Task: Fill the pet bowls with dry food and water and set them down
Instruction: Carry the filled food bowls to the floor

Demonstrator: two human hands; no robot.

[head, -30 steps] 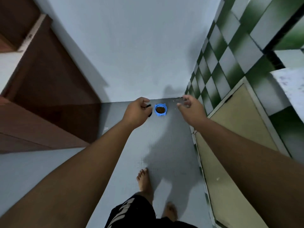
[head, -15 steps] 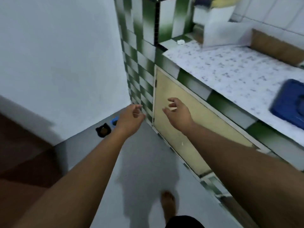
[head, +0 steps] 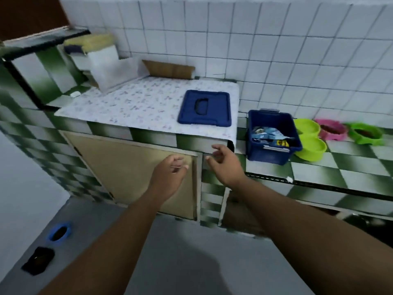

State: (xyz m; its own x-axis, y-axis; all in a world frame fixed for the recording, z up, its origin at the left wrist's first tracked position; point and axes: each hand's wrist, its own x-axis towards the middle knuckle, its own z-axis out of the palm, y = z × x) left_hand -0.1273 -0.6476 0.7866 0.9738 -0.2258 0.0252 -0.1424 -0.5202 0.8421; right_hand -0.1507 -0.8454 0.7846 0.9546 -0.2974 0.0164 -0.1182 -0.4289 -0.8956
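While both hands (head: pixel 170 175) (head: pixel 225 165) hang empty, grip apart, glossy round plastic bowls (head: pixel 309 138) line tiled counter (head: pixel 340 167).

Motion blur smears the pink bowl (head: pixel 331 130) and green bowl (head: pixel 366 133) far right of the fingers (head: pixel 219 149), their dark contents unidentifiable, both forearms cropped below.

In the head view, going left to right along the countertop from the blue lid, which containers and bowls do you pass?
blue lid → open blue bin → lime double bowl → pink bowl → green bowl
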